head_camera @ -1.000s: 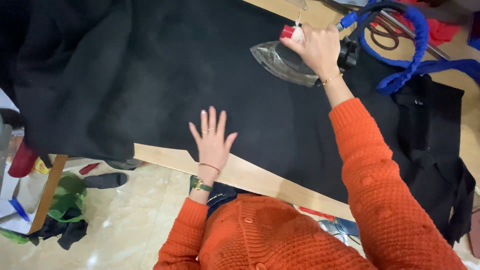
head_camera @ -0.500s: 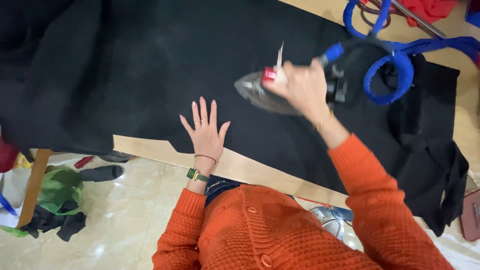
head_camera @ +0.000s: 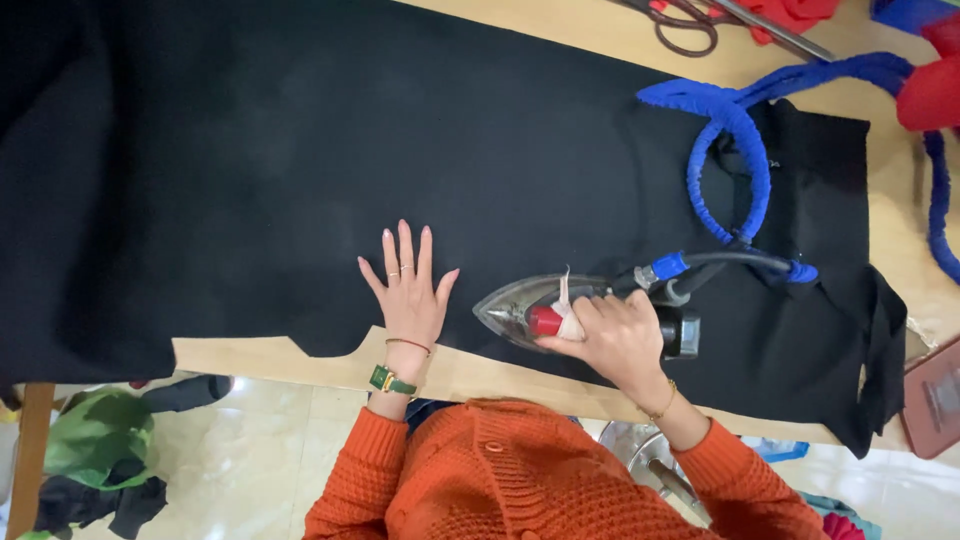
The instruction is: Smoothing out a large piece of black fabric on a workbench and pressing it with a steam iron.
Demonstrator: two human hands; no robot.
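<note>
A large black cloth [head_camera: 400,150] lies spread over a wooden table [head_camera: 300,358]. My left hand [head_camera: 408,290] rests flat on the cloth near the table's front edge, fingers spread, holding nothing. Just to its right, my right hand [head_camera: 620,340] grips the handle of a steel iron [head_camera: 520,308], whose tip points left toward my left hand. The iron sits flat on the cloth. A blue wrapped cord [head_camera: 740,170] runs from the iron's back in a loop toward the far right.
Scissors [head_camera: 690,25] and red fabric [head_camera: 800,15] lie at the table's far edge. A reddish flat object [head_camera: 935,400] sits at the right edge. Green and black clothes [head_camera: 95,460] lie on the tiled floor at the left.
My right hand has brought the iron from the far side of the cloth to the near edge, beside my left hand. The left hand has stayed flat on the cloth.
</note>
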